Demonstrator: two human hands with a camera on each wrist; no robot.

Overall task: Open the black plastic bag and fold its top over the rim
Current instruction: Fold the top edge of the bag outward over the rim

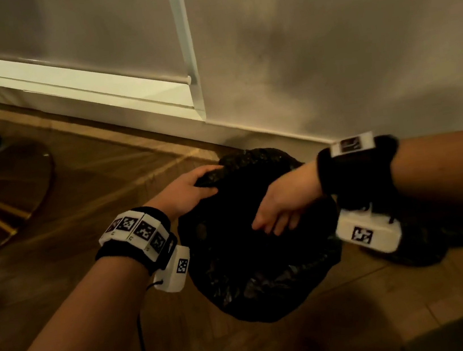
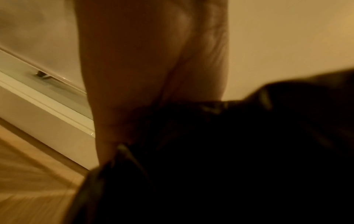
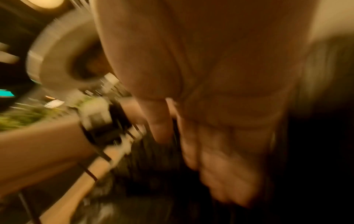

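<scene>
Bag: the black plastic bag (image 1: 254, 264) sits on the wooden floor (image 1: 85, 201), close to the white wall (image 1: 324, 43), at about 6 o'clock in the head view. Its top is crumpled, and no rim shows under the plastic.
Left hand: the left hand (image 1: 189, 191) is at the bag's 11 o'clock edge. Its fingers (image 1: 209, 172) curl over a fold of plastic and hold it.
Right hand: the right hand (image 1: 282, 204) reaches across to the bag's middle. Its fingers (image 1: 273, 224) point down, close together, onto the plastic. The wrist view is too blurry to show if they pinch it.
How it feels: I think the bag is thin, soft, light and slippery. It may tear if pulled hard.
Where to hold: take the loose top edge with both hands, on opposite sides, and pull gently apart.
</scene>
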